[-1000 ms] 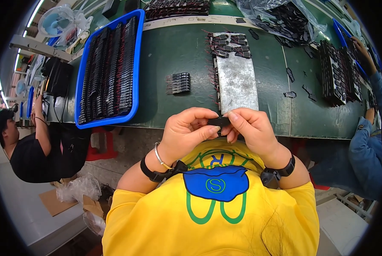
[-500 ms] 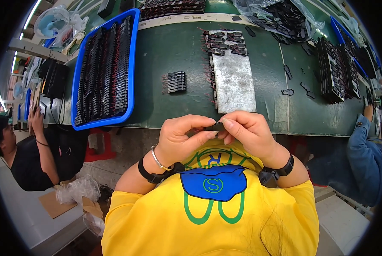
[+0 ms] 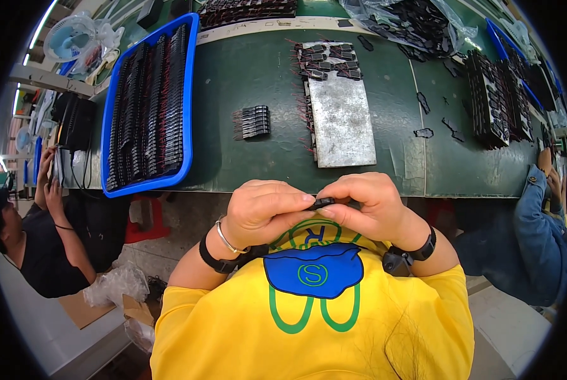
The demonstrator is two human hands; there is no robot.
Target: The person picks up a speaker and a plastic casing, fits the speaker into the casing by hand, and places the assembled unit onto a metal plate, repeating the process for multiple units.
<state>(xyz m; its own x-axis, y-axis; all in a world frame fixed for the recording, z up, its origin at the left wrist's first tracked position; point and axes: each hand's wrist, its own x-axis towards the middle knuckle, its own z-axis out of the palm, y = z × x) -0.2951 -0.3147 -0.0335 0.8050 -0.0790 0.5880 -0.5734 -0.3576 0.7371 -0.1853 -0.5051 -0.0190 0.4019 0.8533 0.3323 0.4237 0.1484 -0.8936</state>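
Observation:
Just off the table's front edge, my left hand (image 3: 263, 210) and my right hand (image 3: 367, 206) meet in front of my chest. Both pinch one small black plastic part (image 3: 322, 203) between thumbs and fingers. Its ends are covered by the fingertips. Beyond the hands, a grey metal plate (image 3: 342, 120) lies on the green table, with several black parts with red wires (image 3: 330, 60) on its far end. Left of the plate sits a short row of similar black parts (image 3: 254, 122).
A blue tray (image 3: 191, 95) packed with rows of black parts stands at the left. A clear bag of black pieces (image 3: 416, 22) lies at the far right, with loose black pieces (image 3: 424, 133) nearer. Stacked plates (image 3: 486, 101) stand farther right. One person (image 3: 49, 234) works at left, another (image 3: 530, 234) at right.
My hands have come slightly lower and nearer my chest, and the black part has turned between my fingers. The left-hand person's hands have shifted.

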